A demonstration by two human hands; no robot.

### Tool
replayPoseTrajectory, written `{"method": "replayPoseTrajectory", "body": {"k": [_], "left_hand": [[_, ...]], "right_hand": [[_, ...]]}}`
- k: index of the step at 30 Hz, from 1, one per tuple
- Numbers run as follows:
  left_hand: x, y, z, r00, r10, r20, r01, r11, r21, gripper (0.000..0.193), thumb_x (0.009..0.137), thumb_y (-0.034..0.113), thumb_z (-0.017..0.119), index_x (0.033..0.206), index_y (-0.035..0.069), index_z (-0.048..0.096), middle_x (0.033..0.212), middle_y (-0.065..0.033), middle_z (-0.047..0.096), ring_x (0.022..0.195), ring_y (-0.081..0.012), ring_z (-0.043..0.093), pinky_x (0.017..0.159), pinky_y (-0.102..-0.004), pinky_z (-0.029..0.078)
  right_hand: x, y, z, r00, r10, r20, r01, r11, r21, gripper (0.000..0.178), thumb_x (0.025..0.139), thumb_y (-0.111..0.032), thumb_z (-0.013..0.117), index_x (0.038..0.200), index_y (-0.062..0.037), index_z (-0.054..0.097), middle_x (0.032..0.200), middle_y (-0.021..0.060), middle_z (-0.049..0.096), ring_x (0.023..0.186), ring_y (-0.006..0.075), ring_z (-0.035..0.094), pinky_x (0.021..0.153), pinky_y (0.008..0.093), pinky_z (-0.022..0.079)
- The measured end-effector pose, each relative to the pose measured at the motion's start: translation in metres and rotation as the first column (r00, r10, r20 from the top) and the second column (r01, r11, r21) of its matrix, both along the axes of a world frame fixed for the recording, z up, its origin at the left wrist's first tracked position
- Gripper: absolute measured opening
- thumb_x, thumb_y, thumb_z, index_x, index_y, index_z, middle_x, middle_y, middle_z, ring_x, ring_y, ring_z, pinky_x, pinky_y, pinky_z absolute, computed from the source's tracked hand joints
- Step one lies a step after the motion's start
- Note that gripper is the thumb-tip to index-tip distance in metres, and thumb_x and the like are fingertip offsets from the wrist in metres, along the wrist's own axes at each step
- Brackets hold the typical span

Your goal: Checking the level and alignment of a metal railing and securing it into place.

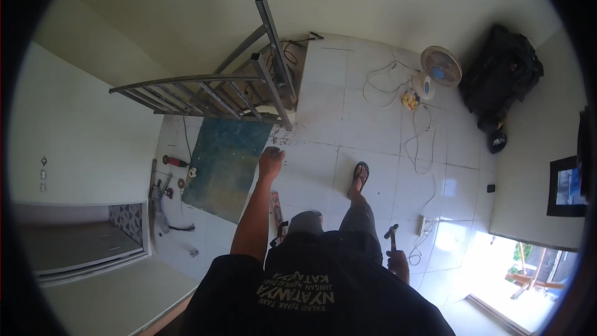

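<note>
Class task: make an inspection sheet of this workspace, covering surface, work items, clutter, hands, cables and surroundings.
Surface: pale tiled floor, brownish debris near the frame's foot.
Work items: hammer; grey metal frame, behind the green sheet on the floor.
Clutter: red power tool and other tools at left; fan and black bag at upper right.
Hands: right hand grips the hammer; left hand is beside the green sheet, grip unclear.
Cables: white cable loops across the tiles; dark cable near the frame.
Surroundings: pale walls; bright opening at lower right.
</note>
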State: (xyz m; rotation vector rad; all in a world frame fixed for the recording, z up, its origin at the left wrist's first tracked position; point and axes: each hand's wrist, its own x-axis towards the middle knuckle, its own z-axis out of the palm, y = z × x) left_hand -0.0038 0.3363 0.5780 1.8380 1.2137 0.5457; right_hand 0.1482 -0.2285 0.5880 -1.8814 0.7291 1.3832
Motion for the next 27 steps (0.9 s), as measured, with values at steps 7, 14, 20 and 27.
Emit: {"method": "replayPoseTrajectory", "body": {"k": [7, 14, 20, 27], "left_hand": [[0.067, 0.038, 0.030, 0.925, 0.370, -0.085, -0.365, 0.929, 0.062, 0.043, 0.071, 0.025, 0.074, 0.102, 0.000, 0.060, 0.094, -0.0172, 0.065, 0.089, -0.0297, 0.064, 0.078, -0.0368, 0.049], [0.125, 0.086, 0.062, 0.743, 0.664, 0.078, -0.667, 0.745, 0.017, 0.053, 0.070, 0.018, 0.078, 0.114, -0.003, 0.056, 0.109, -0.0168, 0.062, 0.090, -0.0227, 0.065, 0.080, -0.0309, 0.049], [0.170, 0.120, 0.056, 0.584, 0.772, 0.250, -0.783, 0.617, -0.076, 0.060, 0.070, 0.021, 0.077, 0.120, -0.001, 0.052, 0.111, -0.0174, 0.061, 0.091, -0.0250, 0.065, 0.077, -0.0325, 0.050], [0.215, 0.145, 0.037, 0.359, 0.880, 0.311, -0.924, 0.382, -0.016, 0.051, 0.074, 0.016, 0.075, 0.117, -0.001, 0.055, 0.108, -0.0170, 0.062, 0.085, -0.0223, 0.065, 0.072, -0.0313, 0.051]], "right_hand": [[0.188, 0.099, 0.032, 0.679, 0.543, 0.493, -0.640, 0.767, 0.036, 0.011, 0.083, -0.011, 0.064, 0.083, -0.0030, 0.056, 0.060, 0.0016, 0.045, 0.050, 0.0158, 0.048, 0.053, 0.0268, 0.039], [0.430, 0.274, 0.002, 0.409, 0.912, 0.042, -0.871, 0.403, -0.282, 0.030, 0.080, -0.022, 0.066, 0.072, 0.0035, 0.053, 0.055, 0.0120, 0.055, 0.042, 0.0236, 0.055, 0.037, 0.0377, 0.042], [0.540, 0.420, 0.002, 0.416, 0.902, 0.112, -0.867, 0.431, -0.251, 0.028, 0.080, -0.020, 0.065, 0.070, 0.0001, 0.049, 0.052, 0.0084, 0.049, 0.039, 0.0215, 0.050, 0.034, 0.0369, 0.039], [0.605, 0.533, 0.006, 0.378, 0.920, 0.106, -0.907, 0.391, -0.156, 0.023, 0.082, -0.019, 0.063, 0.073, -0.0016, 0.050, 0.048, 0.0054, 0.044, 0.035, 0.0194, 0.045, 0.033, 0.0362, 0.036]]}}
